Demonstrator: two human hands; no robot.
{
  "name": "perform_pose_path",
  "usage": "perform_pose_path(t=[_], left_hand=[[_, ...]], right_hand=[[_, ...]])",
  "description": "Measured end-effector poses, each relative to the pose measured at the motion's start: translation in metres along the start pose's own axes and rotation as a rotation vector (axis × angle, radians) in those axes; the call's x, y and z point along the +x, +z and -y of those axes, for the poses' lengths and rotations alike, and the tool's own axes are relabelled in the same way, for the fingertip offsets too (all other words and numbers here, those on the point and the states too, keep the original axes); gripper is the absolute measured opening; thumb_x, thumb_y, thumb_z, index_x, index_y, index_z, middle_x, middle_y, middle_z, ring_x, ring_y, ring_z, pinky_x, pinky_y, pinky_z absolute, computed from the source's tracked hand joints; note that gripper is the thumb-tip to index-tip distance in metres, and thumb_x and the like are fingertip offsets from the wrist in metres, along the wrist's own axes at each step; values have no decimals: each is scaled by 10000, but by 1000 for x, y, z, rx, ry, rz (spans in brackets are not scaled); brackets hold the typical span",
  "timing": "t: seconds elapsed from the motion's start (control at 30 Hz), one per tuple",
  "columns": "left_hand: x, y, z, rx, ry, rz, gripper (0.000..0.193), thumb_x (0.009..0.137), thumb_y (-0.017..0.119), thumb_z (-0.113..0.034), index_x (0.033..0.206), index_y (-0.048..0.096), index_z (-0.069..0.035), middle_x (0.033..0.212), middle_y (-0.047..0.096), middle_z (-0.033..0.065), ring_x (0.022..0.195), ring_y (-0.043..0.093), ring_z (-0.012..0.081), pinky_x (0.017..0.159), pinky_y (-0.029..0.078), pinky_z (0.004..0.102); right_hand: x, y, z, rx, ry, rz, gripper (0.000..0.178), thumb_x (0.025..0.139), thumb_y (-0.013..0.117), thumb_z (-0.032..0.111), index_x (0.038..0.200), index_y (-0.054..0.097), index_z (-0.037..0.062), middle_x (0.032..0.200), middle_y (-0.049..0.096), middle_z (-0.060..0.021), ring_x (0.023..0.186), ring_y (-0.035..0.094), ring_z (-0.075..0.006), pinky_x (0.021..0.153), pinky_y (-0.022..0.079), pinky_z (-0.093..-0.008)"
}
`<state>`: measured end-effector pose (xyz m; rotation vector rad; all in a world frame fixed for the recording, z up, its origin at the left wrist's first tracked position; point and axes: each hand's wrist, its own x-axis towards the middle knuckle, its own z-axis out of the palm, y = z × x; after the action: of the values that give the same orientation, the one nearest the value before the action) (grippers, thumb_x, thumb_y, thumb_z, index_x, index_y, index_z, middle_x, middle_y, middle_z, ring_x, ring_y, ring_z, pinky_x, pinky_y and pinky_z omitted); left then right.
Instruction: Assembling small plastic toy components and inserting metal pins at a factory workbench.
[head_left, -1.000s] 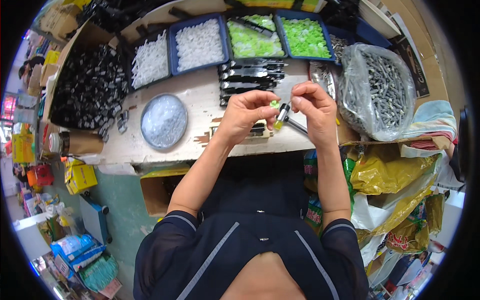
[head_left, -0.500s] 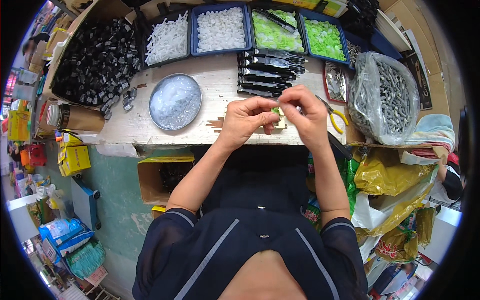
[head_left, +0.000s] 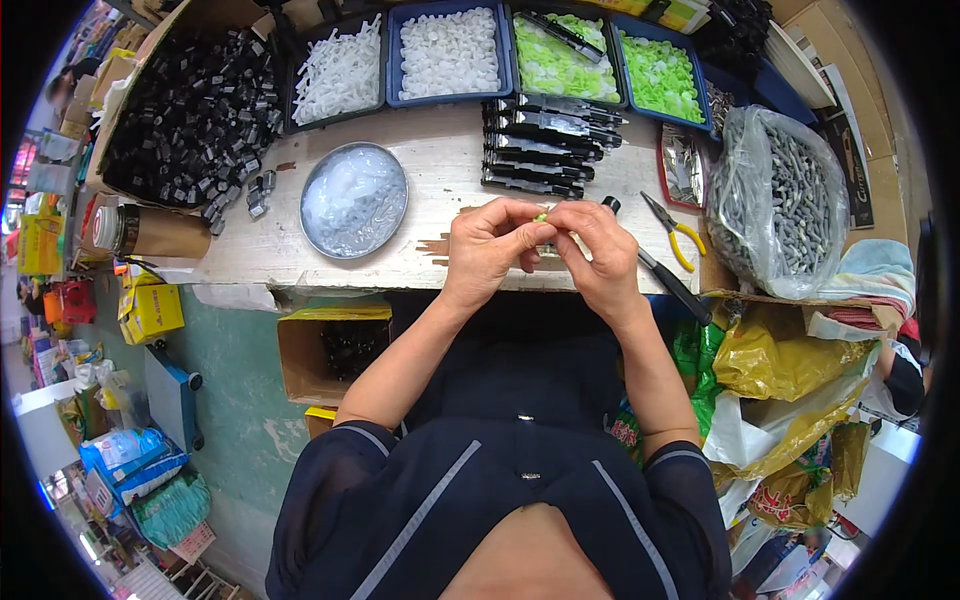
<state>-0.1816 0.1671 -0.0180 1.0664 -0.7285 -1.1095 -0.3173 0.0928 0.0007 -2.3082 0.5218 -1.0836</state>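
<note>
Over the near edge of the workbench my two hands meet at the fingertips. My left hand (head_left: 487,252) is closed, pinching a small light-green plastic piece (head_left: 541,217) between thumb and forefinger. From the other side the thumb and bent fingers of my right hand (head_left: 600,250) close in and touch the same green piece. A small pale block shows partly below the fingertips, mostly hidden by them. Just beyond my hands lies a stack of long black plastic parts (head_left: 540,150). Right of my right hand rest a black-handled tool (head_left: 676,286) and yellow-handled pliers (head_left: 686,240).
Along the back stand trays of white sticks (head_left: 337,75), white caps (head_left: 448,55) and green pieces (head_left: 655,78). A round metal dish (head_left: 378,240) sits at left, near a pile of black parts (head_left: 195,120). Grey parts fill a clear bag (head_left: 735,240) at right.
My right hand has come down and slightly toward me, its fingertips now at the green piece. The black-handled tool shows more. The whole view has shifted slightly.
</note>
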Motion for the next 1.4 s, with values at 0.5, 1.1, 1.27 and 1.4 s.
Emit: perform_pose_path(t=[0.5, 1.1, 1.27, 1.4], left_hand=[[1, -26, -2, 564, 327, 79, 332, 701, 722, -55, 1018, 636, -8, 868, 598, 81, 785, 579, 157, 651, 483, 247], [0, -34, 2, 581, 337, 175, 248, 739, 680, -23, 981, 635, 11, 896, 612, 85, 790, 597, 143, 685, 486, 236], [-3, -36, -1, 576, 336, 115, 281, 720, 704, -28, 989, 633, 8, 888, 603, 79, 792, 587, 135, 679, 484, 232], [2, -52, 4, 834, 492, 23, 225, 690, 711, -33, 909, 663, -36, 878, 601, 50, 777, 529, 174, 654, 428, 272]], right_hand=[[-5, 3, -10, 5, 4, 144, 142, 735, 619, -11, 859, 556, 22, 833, 589, -86, 764, 567, -240, 694, 393, -320], [-4, 15, -10, 73, -17, 109, 132, 697, 644, 1, 799, 568, 35, 783, 608, -72, 715, 582, -224, 668, 420, -310], [-5, 14, -13, 43, 1, 134, 134, 688, 648, 3, 786, 564, 37, 778, 606, -67, 726, 584, -219, 677, 415, -313], [-3, 11, -24, -53, -27, 190, 131, 685, 646, 23, 783, 564, 52, 801, 589, -47, 771, 561, -218, 711, 376, -326]])
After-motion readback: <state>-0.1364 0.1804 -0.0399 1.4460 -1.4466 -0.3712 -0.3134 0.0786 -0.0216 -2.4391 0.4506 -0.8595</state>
